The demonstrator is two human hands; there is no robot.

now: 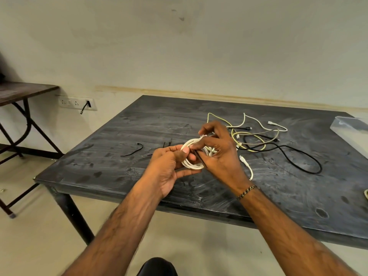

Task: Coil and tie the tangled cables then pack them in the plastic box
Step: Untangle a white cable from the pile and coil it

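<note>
Here both hands' fingers [201, 145] pinch the coiled white cable [192, 166].

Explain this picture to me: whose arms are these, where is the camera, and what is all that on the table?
No machine here: a person wears a camera on the head, looking down at their own arms. The left hand and right hand together hold a coiled white cable, with a thin black tie against it. On the dark table lie a tangle of cables, spare black ties, and a clear plastic box at the right edge.
</note>
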